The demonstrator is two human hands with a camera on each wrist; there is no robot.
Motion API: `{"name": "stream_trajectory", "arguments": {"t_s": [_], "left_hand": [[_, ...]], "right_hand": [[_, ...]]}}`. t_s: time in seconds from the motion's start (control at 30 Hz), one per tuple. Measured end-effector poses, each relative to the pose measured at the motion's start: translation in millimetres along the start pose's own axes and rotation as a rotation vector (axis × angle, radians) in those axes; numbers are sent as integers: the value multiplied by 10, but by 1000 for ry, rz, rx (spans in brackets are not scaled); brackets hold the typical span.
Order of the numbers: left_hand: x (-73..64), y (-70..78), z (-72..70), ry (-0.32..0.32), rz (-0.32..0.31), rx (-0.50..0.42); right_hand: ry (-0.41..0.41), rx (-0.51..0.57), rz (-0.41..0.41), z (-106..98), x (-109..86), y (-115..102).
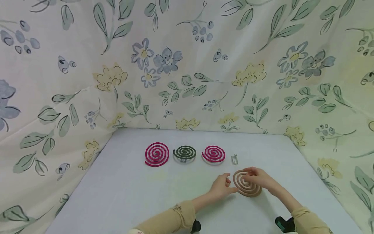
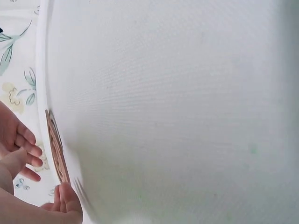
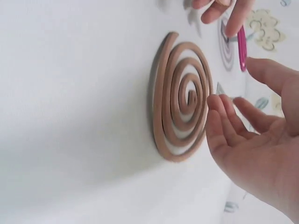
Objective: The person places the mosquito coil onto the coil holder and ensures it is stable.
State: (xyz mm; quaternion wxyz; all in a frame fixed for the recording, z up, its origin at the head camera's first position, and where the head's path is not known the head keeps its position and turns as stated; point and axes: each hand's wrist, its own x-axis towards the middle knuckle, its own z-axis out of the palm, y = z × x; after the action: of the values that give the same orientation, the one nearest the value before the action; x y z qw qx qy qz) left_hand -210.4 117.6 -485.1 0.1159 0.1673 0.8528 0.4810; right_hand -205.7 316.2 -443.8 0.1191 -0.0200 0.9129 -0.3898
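A brown mosquito coil (image 1: 243, 191) lies low over the white table between the two hands. My right hand (image 1: 260, 178) reaches over its upper part in the head view. In the right wrist view the fingers of the right hand (image 3: 257, 149) lie by the coil's (image 3: 161, 116) edge, with the thumb standing apart. To the left, my left hand (image 1: 219, 188) points its extended thumb at the coil's left edge, other fingers loosely bent and holding nothing. The left wrist view shows the coil (image 2: 56, 147) nearly edge-on beside fingertips; which hand those belong to is hard to tell.
Behind the hands stand a pink coil (image 1: 156, 154), a dark green coil (image 1: 184, 152) and another pink coil (image 1: 213, 154) in a row. A small metal coil stand (image 1: 234, 159) lies at the row's right end. Floral cloth (image 1: 187, 65) surrounds the white table (image 1: 131, 195).
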Motion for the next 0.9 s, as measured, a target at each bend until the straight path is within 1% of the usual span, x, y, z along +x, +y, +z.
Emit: {"name": "stream_trajectory", "arguments": {"t_s": [0.1, 0.17, 0.2, 0.27, 0.33, 0.47, 0.57, 0.7, 0.77, 0.83, 0.9], "left_hand": [[24, 3, 25, -16, 75, 162], [40, 11, 35, -15, 110, 245], [45, 19, 38, -14, 117, 276], [54, 41, 38, -15, 111, 304], [62, 63, 35, -16, 98, 303], [84, 75, 48, -17, 68, 292], [111, 57, 74, -13, 42, 273], [142, 31, 96, 3, -2, 221], [153, 25, 96, 6, -11, 200], [163, 22, 89, -2, -17, 183], [179, 16, 75, -23, -23, 182]], "right_hand": [[-32, -43, -7, -122, 0, 104], [-45, -71, -13, -188, -4, 161], [-55, -88, -20, -217, -4, 191], [-76, -118, -35, -263, -10, 241], [-104, -141, -42, -296, -12, 292], [-181, -173, -81, -330, -11, 392], [-209, -177, -109, -326, -11, 442], [-194, -175, -83, -293, -13, 452], [-191, -187, -71, -278, -10, 453], [-186, -197, -68, -263, -9, 455], [-183, -196, -61, -249, -6, 460]]}}
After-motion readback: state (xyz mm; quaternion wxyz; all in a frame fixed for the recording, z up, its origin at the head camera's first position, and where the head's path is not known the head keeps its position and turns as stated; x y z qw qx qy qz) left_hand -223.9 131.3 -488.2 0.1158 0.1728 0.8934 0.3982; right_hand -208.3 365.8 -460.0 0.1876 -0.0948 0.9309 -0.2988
